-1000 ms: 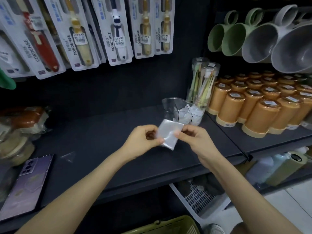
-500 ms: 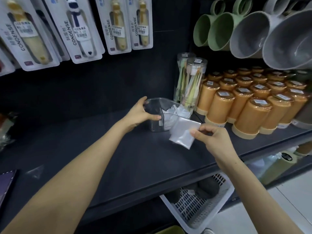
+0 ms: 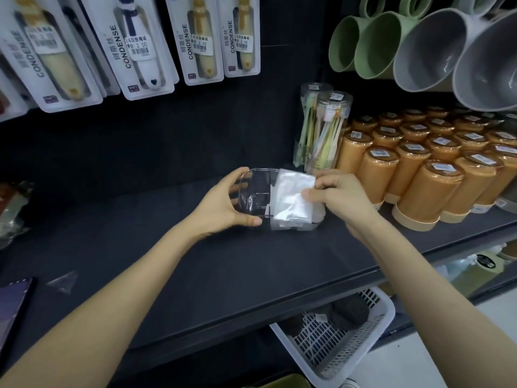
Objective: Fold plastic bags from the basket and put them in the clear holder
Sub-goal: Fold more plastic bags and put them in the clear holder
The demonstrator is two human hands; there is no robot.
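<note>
Your left hand [image 3: 221, 208] holds the clear holder [image 3: 253, 191] on the dark shelf [image 3: 195, 275], with its fingers curled round the left side. Your right hand [image 3: 344, 200] pinches the folded plastic bag [image 3: 293, 186] between thumb and fingers, at the holder's right part, above other folded bags [image 3: 285, 219].

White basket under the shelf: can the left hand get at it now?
Probably not directly: the left hand grips the holder on the shelf, which overhangs much of the white basket; its front corner lies open.
</note>
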